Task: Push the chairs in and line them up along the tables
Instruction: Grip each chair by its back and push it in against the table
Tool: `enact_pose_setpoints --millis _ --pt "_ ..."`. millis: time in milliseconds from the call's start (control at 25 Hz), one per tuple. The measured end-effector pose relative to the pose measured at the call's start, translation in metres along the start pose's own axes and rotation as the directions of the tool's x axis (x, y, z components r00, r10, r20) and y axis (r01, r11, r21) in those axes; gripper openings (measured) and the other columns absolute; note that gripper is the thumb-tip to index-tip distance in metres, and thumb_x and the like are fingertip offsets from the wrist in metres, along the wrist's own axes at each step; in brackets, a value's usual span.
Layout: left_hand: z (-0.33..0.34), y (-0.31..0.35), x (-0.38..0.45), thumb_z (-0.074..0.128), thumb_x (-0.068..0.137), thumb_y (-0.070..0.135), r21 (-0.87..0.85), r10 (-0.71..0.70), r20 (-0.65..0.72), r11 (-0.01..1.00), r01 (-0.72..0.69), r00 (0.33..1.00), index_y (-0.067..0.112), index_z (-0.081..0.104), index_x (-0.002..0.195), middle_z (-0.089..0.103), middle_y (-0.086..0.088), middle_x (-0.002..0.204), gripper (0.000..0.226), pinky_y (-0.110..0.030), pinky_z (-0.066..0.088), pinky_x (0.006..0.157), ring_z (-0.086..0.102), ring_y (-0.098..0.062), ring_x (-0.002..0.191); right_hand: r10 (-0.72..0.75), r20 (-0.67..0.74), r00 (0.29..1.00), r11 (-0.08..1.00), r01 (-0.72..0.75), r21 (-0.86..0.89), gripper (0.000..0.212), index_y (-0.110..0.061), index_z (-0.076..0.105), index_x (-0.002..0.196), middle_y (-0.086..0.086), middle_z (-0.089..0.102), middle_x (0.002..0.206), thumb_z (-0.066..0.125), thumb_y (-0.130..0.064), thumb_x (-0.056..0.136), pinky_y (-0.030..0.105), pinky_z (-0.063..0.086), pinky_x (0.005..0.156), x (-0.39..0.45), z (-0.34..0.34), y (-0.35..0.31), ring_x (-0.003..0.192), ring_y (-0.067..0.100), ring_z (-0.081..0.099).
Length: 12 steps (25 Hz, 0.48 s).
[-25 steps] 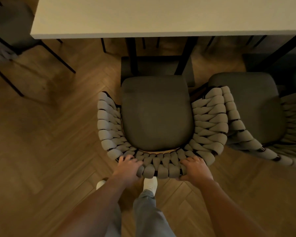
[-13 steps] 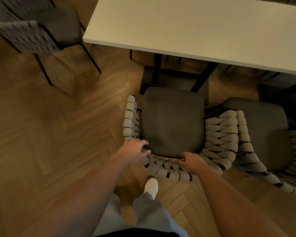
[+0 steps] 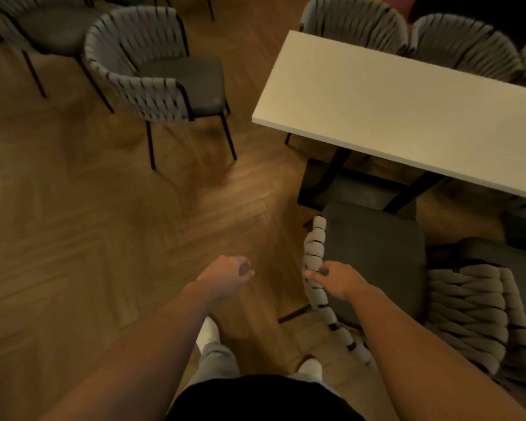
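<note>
A woven-back chair with a dark seat (image 3: 374,256) stands at the near side of the white table (image 3: 407,110), its seat front near the table edge. My right hand (image 3: 337,281) rests over the chair's left arm weave, fingers loosely curled. My left hand (image 3: 225,275) hangs free over the floor to the left of the chair, fingers loosely curled and holding nothing. A second woven chair (image 3: 480,302) sits close on the right. Another chair (image 3: 161,74) stands away from the table at the upper left.
Two more woven chairs (image 3: 356,22) (image 3: 465,41) line the table's far side. A further chair (image 3: 40,28) stands at the top left. Wooden herringbone floor (image 3: 88,223) spreads to the left. My feet in white shoes (image 3: 208,332) are below.
My left hand has let go of the chair back and moved left over the floor. My right hand slid to the chair's left arm. The view swung left, showing the loose chairs.
</note>
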<state>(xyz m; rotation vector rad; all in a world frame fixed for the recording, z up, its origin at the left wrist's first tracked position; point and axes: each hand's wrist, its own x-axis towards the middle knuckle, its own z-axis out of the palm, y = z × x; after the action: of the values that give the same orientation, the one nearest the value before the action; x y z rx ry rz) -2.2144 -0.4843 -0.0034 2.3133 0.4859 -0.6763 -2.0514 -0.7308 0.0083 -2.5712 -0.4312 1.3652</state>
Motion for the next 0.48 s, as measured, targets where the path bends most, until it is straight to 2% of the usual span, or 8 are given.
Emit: enact_pose_setpoints --millis 120,240,480 --pt "-0.049 -0.058 -0.006 0.051 0.104 0.047 0.023 -0.012 0.020 1.000 0.012 1.000 0.019 0.058 0.139 0.066 -0.004 0.131 0.045 -0.036 0.052 0.097 0.063 -0.022 0.117 -0.033 -0.006 0.999 0.999 0.034 0.034 0.070 -0.022 0.049 0.145 0.006 0.053 0.146 0.050 -0.068 0.093 0.042 0.045 0.106 0.018 0.012 -0.083 0.129 0.026 0.053" --pt "-0.092 -0.114 -0.001 0.051 0.104 0.047 0.033 -0.044 0.018 0.999 0.044 0.999 0.017 0.057 0.141 0.065 -0.006 0.135 0.049 -0.038 0.051 0.100 0.061 -0.024 0.121 -0.084 -0.021 0.996 0.996 0.084 -0.007 0.070 -0.021 0.049 0.145 0.004 0.054 0.145 0.047 -0.070 0.094 0.041 0.045 0.106 0.036 0.020 -0.155 0.128 0.025 0.054" --pt "-0.169 -0.182 0.029 0.052 0.103 0.048 0.030 -0.101 -0.027 0.994 0.102 0.995 0.019 0.059 0.139 0.067 -0.006 0.128 0.047 -0.033 0.050 0.092 0.063 -0.024 0.114 -0.062 -0.030 0.998 0.998 0.061 -0.024 0.073 -0.021 0.047 0.148 0.006 0.053 0.148 0.049 -0.070 0.093 0.046 0.043 0.109 0.090 0.014 -0.241 0.133 0.029 0.051"
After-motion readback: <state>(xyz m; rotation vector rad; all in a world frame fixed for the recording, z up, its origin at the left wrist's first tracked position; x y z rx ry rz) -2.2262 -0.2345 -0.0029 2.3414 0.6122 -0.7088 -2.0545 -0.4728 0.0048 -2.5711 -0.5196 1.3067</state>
